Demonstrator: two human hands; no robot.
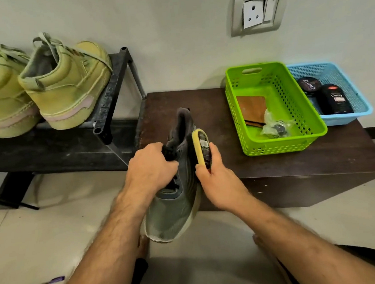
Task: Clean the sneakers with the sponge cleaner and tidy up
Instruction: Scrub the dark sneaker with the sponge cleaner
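Observation:
A grey-green sneaker [176,206] with a pale sole is held in front of me, toe pointing down toward my body, heel up over the dark brown bench [319,159]. My left hand [149,167] grips it around the laces and tongue. My right hand [217,180] holds the sponge cleaner [201,146], a yellow sponge with a black labelled back, and presses its sponge side against the sneaker's right flank near the collar.
A green basket [312,128] on the bench holds a wooden brush and a plastic bag. A blue basket [360,108] behind it holds a polish tin and a black bottle. Two olive high-top shoes [68,84] stand on a black rack at left. Small wrappers lie on the floor at bottom left.

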